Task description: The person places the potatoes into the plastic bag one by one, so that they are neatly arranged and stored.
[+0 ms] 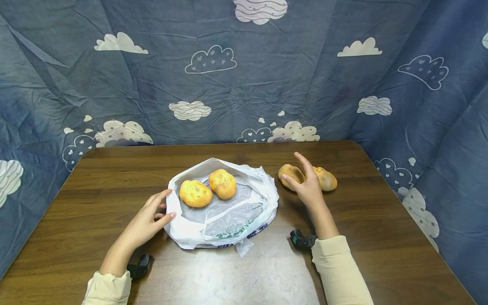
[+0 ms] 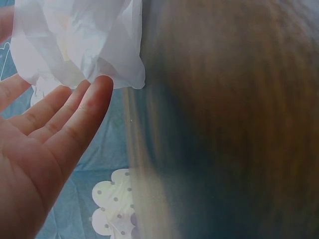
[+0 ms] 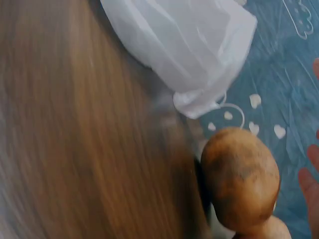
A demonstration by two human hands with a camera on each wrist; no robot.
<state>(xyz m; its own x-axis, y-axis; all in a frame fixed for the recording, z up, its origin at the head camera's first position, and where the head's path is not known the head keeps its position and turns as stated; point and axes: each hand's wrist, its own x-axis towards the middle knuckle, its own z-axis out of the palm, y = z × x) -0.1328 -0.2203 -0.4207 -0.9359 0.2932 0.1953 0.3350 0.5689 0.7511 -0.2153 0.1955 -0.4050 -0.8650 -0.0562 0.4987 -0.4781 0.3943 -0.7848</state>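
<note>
Resting against the left side of a white plastic bag (image 1: pixel 187 231), the person's left hand (image 1: pixel 146 218) has its thumb apart from the fingers, and the fingers lie fairly straight, their tips touching the thin plastic from outside. I cannot tell whether the thumb and forefinger nip the rim at all. The bag sits on the brown wooden table (image 1: pixel 381 220), its mouth gaping upward, with green and blue print on its near side and a crumpled flap trailing onto the wood.

Inside I see two yellow potatoes, the left potato (image 1: pixel 195 194) and the right potato (image 1: pixel 223 184), close beside each other toward the back.

Over to the right of the bag, the right hand (image 1: pixel 310 190) hovers above two more potatoes, a browner potato (image 1: pixel 286 173) under the thumb and forefinger, and a paler one (image 1: pixel 328 180) beyond the hand. The thumb and forefinger are spread wide, pinching nothing; from the right wrist a gap shows between the browner potato and the fingertips in sight.

Both arms wear cream sleeves (image 1: pixel 343 271), with a black device (image 1: pixel 303 239) at each wrist. Behind the table hangs a blue cloth (image 1: pixel 152 93) patterned with white clouds.
</note>
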